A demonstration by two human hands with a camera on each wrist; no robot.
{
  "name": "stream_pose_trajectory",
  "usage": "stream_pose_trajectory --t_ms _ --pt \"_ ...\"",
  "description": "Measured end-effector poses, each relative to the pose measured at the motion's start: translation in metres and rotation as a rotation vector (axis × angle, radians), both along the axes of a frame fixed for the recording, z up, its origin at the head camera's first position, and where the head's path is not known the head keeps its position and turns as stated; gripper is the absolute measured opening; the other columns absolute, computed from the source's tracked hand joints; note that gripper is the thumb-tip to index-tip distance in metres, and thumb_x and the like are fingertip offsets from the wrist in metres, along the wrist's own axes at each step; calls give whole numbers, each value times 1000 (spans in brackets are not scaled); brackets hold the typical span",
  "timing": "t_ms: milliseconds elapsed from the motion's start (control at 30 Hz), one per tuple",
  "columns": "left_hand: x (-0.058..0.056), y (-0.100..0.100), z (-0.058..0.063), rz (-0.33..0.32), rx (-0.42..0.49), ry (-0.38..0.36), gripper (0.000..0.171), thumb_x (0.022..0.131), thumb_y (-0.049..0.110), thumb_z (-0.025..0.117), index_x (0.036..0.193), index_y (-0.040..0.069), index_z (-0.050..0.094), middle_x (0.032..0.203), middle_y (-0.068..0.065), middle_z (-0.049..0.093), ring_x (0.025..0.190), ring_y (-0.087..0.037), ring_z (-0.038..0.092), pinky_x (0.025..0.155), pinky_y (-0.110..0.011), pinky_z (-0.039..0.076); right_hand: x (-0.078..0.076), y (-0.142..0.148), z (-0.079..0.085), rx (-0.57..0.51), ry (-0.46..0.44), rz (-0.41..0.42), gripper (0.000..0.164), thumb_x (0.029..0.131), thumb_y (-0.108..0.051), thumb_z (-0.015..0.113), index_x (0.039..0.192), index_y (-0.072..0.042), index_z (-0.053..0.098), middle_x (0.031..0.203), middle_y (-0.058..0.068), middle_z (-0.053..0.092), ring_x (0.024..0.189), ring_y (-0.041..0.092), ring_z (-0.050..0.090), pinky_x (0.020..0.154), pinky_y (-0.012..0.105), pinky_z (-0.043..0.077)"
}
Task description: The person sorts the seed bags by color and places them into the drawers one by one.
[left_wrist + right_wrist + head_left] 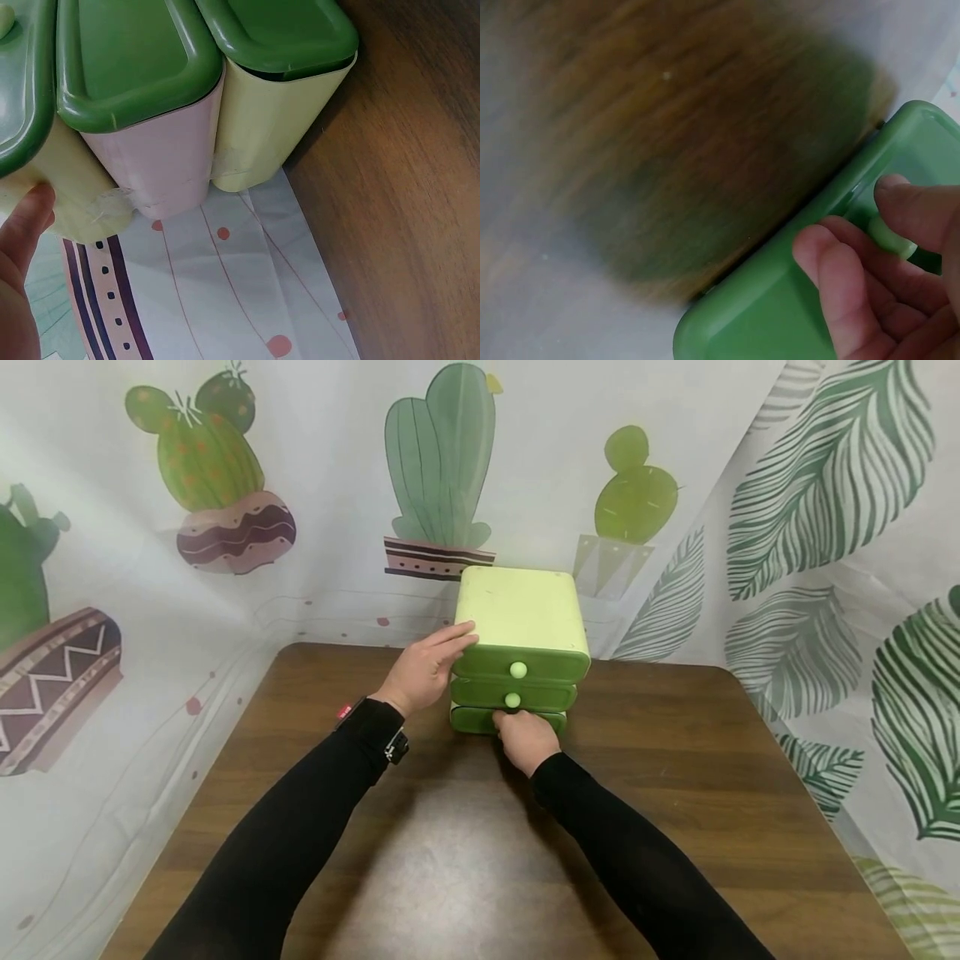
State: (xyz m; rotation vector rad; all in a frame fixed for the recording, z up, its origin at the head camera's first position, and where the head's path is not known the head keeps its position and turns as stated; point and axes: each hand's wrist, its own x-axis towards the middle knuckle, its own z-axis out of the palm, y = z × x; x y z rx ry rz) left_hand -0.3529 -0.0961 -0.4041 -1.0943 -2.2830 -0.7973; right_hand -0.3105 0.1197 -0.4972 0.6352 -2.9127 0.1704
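Observation:
A small three-tier drawer box [521, 610] with a pale yellow-green top and dark green drawer fronts stands at the back of the table. My left hand [422, 670] rests against its upper left side, fingers extended near the top edge. In the left wrist view a finger [30, 217] touches the top tier's cream side; the middle tier [161, 169] is pink. Down at the bottom drawer [471, 720], my right hand [527, 739] pinches its light green knob [891, 238] between thumb and curled fingers. A thin dark gap shows behind this drawer's front.
The brown wooden table [660, 777] extends in front and to both sides. Behind it hangs a white cloth [330, 460] printed with cacti, and leaf-patterned cloth [817, 527] covers the right side. Two more round knobs [517, 670] project from the upper drawers.

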Motion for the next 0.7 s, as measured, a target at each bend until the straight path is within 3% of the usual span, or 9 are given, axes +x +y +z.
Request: stream_pose_trajectory --t_ms 700 --pt "0 -1 2 6 6 -2 36 98 -1 58 134 3 63 144 -9 53 129 -26 52 99 -38 46 -9 6 -4 30 -12 36 14 95 -17 70 87 -15 57 75 3 63 70 23 66 57 37 53"
